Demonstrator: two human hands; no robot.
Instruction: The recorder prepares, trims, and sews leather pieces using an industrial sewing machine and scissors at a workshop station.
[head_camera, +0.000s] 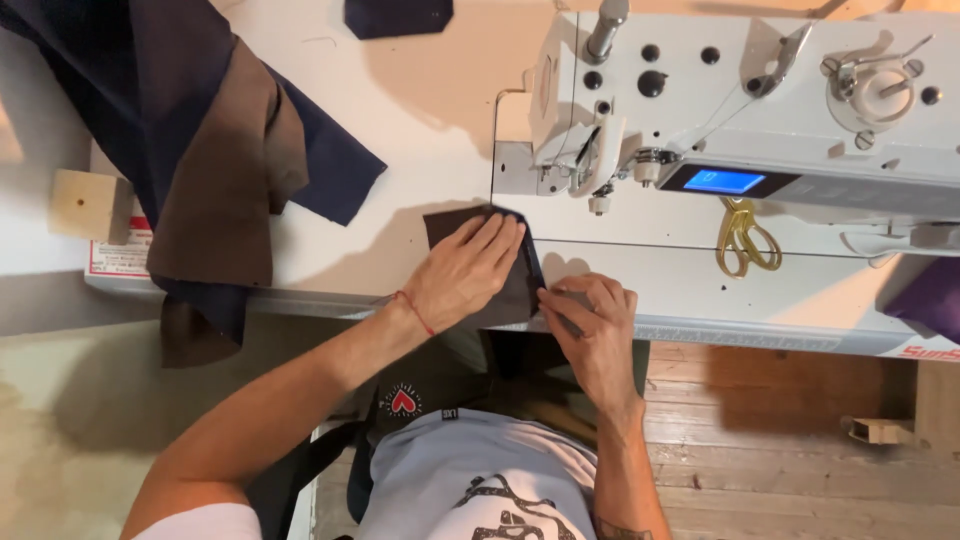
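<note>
White surface (420, 110), sewing machine (740, 110) at 1 o'clock. My left hand (465, 272) lies flat, open, on dark cloth piece (448, 224) at centre; right hand (592, 328) pinches its 5 o'clock edge. Scissors (742, 238) at 3 o'clock.

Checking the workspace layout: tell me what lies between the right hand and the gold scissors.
Only bare white table top lies between the right hand and the gold scissors, as the head view shows. The hand pinches the dark fabric piece.
</note>
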